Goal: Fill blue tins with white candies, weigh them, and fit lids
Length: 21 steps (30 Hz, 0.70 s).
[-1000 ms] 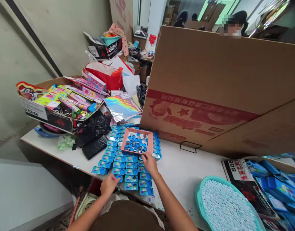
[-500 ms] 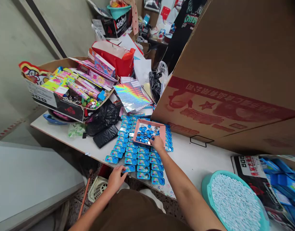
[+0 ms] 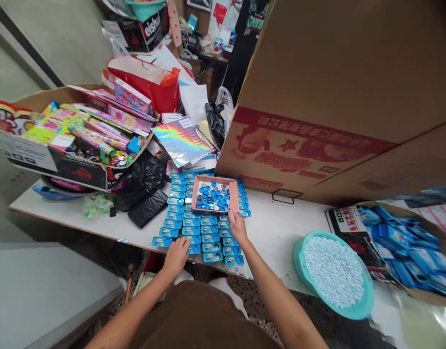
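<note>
Small blue plastic cases (image 3: pixel 212 237) with printed labels and a round recess at one end lie in columns on the white table. Curled over the left end of one case (image 3: pixel 194 248) near the table's front edge are the fingers of my left hand (image 3: pixel 176 254). A shallow pink box (image 3: pixel 233 196) rests on top of the cases and holds many loose blue and silvery discs (image 3: pixel 213 196). Just at its lower right corner, my right hand (image 3: pixel 238 228) has its fingers pinched together; what is in them is too small to make out.
A big brown carton (image 3: pixel 317 111) stands behind and right. On the right are a turquoise basin (image 3: pixel 299 257) of pale pellets and a box of blue packs (image 3: pixel 401 242). To the left sit a black wallet (image 3: pixel 148 208), a black bag (image 3: pixel 146 177) and an open toy-filled box (image 3: pixel 83 169).
My right hand has come out of the pink box to its lower right corner. My left hand stays at the same case, its fingers further over it. The camera view has turned right.
</note>
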{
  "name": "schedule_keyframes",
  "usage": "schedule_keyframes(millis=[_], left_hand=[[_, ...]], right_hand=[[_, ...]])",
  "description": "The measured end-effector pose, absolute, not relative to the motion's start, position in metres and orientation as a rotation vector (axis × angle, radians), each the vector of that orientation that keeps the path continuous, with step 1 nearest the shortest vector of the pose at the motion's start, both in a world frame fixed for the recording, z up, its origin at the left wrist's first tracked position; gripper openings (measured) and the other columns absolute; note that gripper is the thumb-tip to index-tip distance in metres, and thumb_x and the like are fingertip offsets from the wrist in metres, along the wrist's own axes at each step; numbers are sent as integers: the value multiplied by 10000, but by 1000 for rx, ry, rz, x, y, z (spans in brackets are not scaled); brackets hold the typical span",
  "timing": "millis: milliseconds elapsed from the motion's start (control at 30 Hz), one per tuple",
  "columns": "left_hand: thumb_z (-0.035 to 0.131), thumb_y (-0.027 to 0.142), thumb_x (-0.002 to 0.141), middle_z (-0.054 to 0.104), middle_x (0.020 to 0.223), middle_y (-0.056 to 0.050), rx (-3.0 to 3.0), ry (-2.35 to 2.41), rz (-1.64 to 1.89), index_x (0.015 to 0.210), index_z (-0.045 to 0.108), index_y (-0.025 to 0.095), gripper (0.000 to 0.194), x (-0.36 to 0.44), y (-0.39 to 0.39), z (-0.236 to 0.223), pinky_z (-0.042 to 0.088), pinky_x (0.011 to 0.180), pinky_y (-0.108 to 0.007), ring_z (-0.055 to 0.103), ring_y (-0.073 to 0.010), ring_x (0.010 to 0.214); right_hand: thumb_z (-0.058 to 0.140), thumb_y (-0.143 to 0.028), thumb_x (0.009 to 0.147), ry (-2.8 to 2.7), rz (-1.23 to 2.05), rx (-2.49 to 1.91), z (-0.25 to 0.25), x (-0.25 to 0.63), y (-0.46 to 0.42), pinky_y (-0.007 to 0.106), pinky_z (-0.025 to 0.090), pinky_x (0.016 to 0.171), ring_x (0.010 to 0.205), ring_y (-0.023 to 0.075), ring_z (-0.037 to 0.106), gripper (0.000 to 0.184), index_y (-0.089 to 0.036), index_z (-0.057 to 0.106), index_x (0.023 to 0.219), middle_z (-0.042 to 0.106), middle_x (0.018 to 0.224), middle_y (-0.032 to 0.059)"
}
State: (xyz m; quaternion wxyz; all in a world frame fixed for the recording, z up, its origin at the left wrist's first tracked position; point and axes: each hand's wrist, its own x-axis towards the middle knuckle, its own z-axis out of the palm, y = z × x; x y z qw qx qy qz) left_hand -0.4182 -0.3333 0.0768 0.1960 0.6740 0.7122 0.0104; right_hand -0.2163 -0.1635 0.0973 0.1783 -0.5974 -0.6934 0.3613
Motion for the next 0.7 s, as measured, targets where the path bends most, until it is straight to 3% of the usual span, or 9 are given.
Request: schedule_keyframes(millis=[100, 267, 467, 700], left_hand=[[541, 143, 760, 528, 1063, -58, 1907, 1977, 99, 1005, 519, 219, 258, -415, -332, 74, 366, 824, -350, 475, -229, 1010], [548, 295, 806, 549, 1020, -58, 1937, 1907, 221, 983, 530, 218, 194, -404, -321, 75, 371, 802, -347, 482, -228, 980], [511, 346, 840, 569, 964, -64, 1961, 1845, 270, 938, 555, 213, 171, -392, -302, 81, 371, 814, -363, 484, -235, 958], [487, 335, 850, 568, 944, -61, 1935, 1861, 296, 915, 563, 209, 161, -384, -289, 83, 373, 805, -360, 479, -231, 943]], right_hand=[[171, -401, 947, -2062, 1022, -1703, 85, -208, -204, 228, 352, 612, 640, 141, 516, 489, -190, 549, 719, 578, 674, 14], [381, -293, 918, -2474, 913, -1862, 66, -204, -239, 229, 356, 671, 779, 156, 587, 279, -174, 611, 814, 653, 859, 65], [517, -344, 866, -2648, 860, -1938, 69, -208, -235, 249, 384, 677, 865, 195, 624, 216, -176, 653, 881, 672, 967, 99], [648, -444, 751, -2680, 919, -2142, 75, -220, -213, 269, 431, 677, 878, 227, 650, 299, -180, 680, 889, 697, 939, 113]])
